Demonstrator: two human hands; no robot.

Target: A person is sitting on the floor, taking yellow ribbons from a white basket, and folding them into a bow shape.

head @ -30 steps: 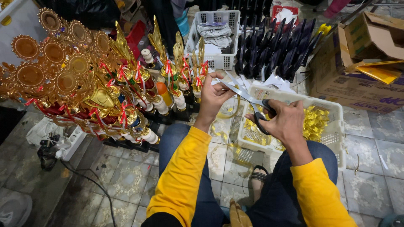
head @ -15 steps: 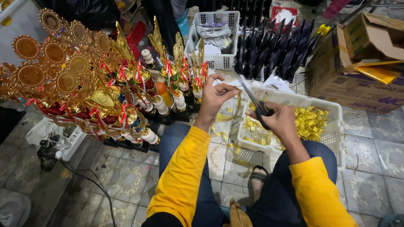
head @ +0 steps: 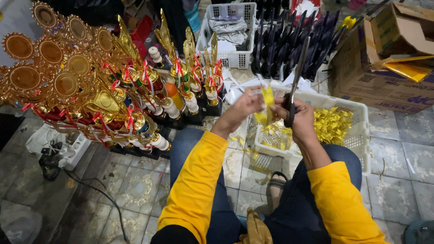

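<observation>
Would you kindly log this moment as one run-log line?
left hand: holds gold ribbon | right hand: grips scissors, blades pointing up | white basket of gold scraps beneath

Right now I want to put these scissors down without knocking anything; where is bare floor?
Bare tiles lie right of the white basket, below the cardboard box, and lower left beside the black cable. The trophies crowd the left; black stands fill the top.
</observation>
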